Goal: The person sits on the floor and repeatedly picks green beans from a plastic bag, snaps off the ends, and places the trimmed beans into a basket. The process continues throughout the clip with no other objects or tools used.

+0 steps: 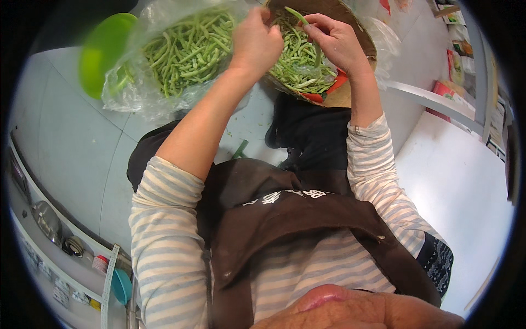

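My right hand (pixel 335 43) pinches a long green bean (pixel 296 15) between thumb and fingers, one end pointing up and left. Just left of it, my left hand (pixel 259 41) is curled with its back towards me, so whatever its fingers may hold is hidden. Both hands are above a cardboard box (pixel 363 31) containing many bean pieces (pixel 302 78). A clear plastic bag (pixel 135 96) full of long green beans (pixel 193 53) lies open to the left of the box, partly behind my left forearm.
A bright green plastic basin (pixel 98 57) stands tilted beside the bag. Bean scraps dot the tiled floor (pixel 78 119). On the right is a shelf rack (pixel 435 98) with packaged goods; lower left, a shelf (pixel 82 275) holds a metal pan (pixel 47 220) and a turquoise bowl (pixel 121 286).
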The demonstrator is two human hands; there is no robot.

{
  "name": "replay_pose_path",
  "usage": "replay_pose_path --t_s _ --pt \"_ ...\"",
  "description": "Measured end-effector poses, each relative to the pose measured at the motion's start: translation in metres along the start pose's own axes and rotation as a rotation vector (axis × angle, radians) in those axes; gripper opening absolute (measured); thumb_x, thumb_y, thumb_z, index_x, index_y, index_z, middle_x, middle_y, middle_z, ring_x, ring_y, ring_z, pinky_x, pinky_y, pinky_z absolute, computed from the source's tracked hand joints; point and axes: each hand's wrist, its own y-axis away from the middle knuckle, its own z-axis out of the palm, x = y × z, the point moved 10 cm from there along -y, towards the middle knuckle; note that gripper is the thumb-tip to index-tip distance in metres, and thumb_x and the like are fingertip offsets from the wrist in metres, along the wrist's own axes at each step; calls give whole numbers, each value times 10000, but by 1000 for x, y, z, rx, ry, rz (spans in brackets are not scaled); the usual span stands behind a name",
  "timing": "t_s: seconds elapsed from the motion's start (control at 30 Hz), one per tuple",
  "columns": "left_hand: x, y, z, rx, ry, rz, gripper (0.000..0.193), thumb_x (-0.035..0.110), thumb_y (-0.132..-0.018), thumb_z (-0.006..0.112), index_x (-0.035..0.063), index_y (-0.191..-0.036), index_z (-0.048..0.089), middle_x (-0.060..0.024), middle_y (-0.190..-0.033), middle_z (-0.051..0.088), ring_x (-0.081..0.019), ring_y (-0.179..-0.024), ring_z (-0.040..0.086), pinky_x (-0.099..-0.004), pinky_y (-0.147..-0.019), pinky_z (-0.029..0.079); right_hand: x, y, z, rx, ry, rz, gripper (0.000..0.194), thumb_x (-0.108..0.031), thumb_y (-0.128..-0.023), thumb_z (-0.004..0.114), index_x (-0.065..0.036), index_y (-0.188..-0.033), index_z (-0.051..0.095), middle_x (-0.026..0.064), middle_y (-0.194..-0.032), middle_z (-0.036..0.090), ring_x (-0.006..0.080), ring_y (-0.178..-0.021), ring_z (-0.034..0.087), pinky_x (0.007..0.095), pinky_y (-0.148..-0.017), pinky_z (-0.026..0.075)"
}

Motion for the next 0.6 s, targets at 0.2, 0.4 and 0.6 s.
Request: replay_pose_path --t_s 0.2,0.4,0.6 --pt "49 0 -3 -70 -290 426 161 56 -885 590 -7 -1016 660 -225 -972 711 -434 -914 686 -500 -846 557 -33 -2 6 -43 210 -255 243 -188 -986 685 -16 -1153 719 52 -845 691 93 -727 593 273 -677 507" --pt "45 9 14 -178 -552 490 111 85 -878 585 -18 -886 628 -211 -906 686 -404 -871 697 -481 -798 572 -28 -5 7 -103 224 -262 220 -174 -971 710 -10 -1118 718 63 -798 649 110 -675 550 273 -638 488" --pt "42 5 9 -179 -499 414 195 178 -876 630 -12 -854 670 -186 -826 697 -368 -773 701 -452 -712 579 -29 -3 19 -163 184 -198 206 -179 -964 722 -18 -1093 720 73 -773 653 123 -659 549 287 -639 496"
